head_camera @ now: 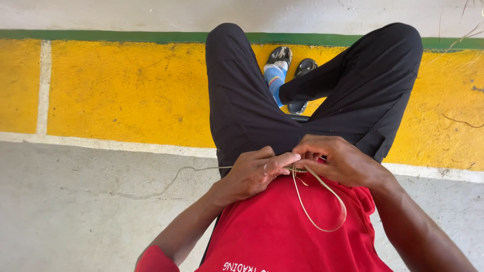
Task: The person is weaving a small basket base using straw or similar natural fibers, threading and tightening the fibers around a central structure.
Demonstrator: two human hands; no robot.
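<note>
Item, nearest the lens: red shirt (282, 226), filling the bottom centre of the view, white lettering at its lower edge. All positions below are given relative to this shirt.

Left hand (254, 171): at the shirt's upper edge, left of centre. Fingers curled closed, thumb and forefinger pinched on the thin pale strand (322, 201) where it meets the other hand.

Right hand (335, 161): at the shirt's upper edge, right of centre, touching the left at the fingertips. Fingers bent and closed in a pinch on the same strand.

Strand, condition: flat, narrow, straw-coloured, fibre-like. A short darker, tighter section lies at the pinch point between the two hands; whether it is plaited, twisted or knotted is too small to tell. From there a long open loop hangs down over the shirt front. A thinner grey tail (176, 176) runs out left of the shirt, over the concrete.

State of work, by judgement: early. Only the short section between the fingers looks worked; the loop and the tail appear loose and unworked, so most of the length remains.

Beyond the hands: black trousers (242, 100), knees spread, above the shirt. Between them, above the shirt's centre, two dark shoes (302, 68) and a blue sock (275, 78).

Ground: grey concrete floor (75, 211) left of the shirt; a yellow painted band (126, 90) above it, edged with white lines, a green stripe (101, 34) at the top.
</note>
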